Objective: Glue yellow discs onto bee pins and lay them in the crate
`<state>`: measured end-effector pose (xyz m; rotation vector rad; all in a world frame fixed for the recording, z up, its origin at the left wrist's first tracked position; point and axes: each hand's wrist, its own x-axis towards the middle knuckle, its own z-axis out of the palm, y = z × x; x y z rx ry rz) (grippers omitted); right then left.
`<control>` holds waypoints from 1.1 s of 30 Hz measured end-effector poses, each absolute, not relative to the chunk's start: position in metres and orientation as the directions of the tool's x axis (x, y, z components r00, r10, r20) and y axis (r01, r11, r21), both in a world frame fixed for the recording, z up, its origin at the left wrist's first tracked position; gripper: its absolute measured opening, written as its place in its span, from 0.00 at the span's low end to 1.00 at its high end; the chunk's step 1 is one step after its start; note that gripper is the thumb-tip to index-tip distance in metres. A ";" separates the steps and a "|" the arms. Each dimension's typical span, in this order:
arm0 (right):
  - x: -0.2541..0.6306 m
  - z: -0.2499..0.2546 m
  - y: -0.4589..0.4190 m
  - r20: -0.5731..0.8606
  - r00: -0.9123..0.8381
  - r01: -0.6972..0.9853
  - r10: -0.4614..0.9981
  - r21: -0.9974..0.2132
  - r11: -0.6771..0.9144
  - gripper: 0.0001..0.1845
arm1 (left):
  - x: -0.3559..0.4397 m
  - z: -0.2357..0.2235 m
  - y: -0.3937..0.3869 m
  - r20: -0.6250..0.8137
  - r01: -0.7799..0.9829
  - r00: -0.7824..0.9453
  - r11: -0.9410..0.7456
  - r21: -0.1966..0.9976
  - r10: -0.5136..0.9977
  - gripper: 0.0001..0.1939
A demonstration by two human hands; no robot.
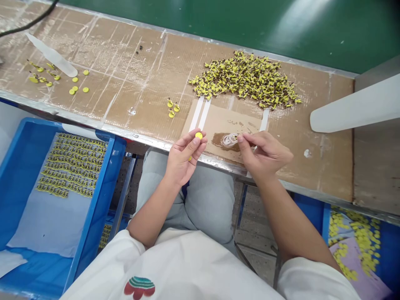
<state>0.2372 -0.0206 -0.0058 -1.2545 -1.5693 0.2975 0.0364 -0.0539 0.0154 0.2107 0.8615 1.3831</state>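
Observation:
A round yellow disc (198,135) is pinched between the thumb and fingers of my left hand (184,156), just over the table's front edge. Lower in the same hand, a second yellow disc (189,158) peeks out. My right hand (265,152) is closed in a pinch on a small figurine, mostly hidden by the fingertips. Those fingertips are at a smear of white glue (229,140) on a brown cardboard sheet (218,118). Behind the sheet lies a large heap of small yellow and dark figurines (246,79). Three figurines on yellow discs (171,107) stand left of the sheet.
Loose yellow discs (85,89) and several figurines (39,77) lie far left beside a white strip (51,54). A blue crate (117,154) at lower left holds rows of figurines. More discs (368,237) fill a bin at lower right. A white tube-like object (353,104) juts in from the right.

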 end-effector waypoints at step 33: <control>0.225 0.008 -0.027 0.515 0.400 0.253 0.758 -0.857 0.449 0.10 | 0.035 0.015 -0.056 -0.434 -0.792 0.007 0.270 0.547 0.901 0.12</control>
